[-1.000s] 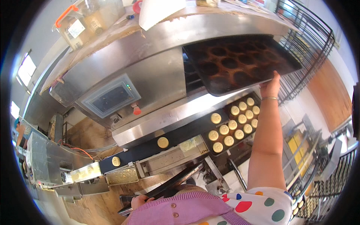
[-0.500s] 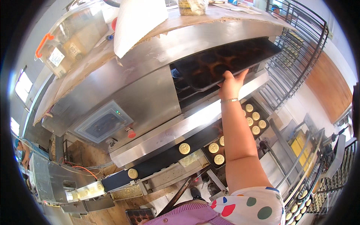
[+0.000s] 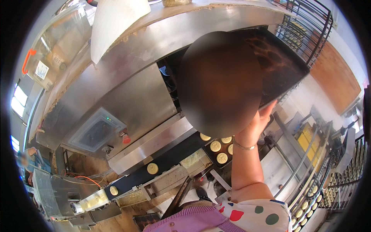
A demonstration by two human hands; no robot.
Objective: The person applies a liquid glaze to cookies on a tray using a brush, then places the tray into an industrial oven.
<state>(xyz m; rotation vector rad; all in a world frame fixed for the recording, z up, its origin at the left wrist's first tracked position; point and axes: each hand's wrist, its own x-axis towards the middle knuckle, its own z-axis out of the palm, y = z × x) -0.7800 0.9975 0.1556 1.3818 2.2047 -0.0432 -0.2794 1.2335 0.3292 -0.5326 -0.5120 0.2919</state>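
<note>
My right hand (image 3: 253,125) grips the near edge of a dark, scorched baking tray (image 3: 284,63), which is tilted in front of the steel machine's opening. A round blur hides much of the tray's left part, and some of my fingers are behind its edge. Below my wrist, several pale round pastries with stamped tops, such as one pastry (image 3: 222,158), lie on another dark tray at the end of a black conveyor belt (image 3: 133,178). Single pastries (image 3: 152,168) ride on the belt. My left hand does not show.
The steel machine front carries a control screen (image 3: 92,129) and a red button (image 3: 125,138). On its worn top stands a clear bin (image 3: 58,50) beside a white sheet (image 3: 116,27). Wire racks (image 3: 309,34) rise behind at right. More pastries fill racks (image 3: 305,205) at lower right.
My right hand has drawn the dark tray out of the opening, nearer and to the right. Pastries on the belt have moved along to the right. The view has shifted slightly.
</note>
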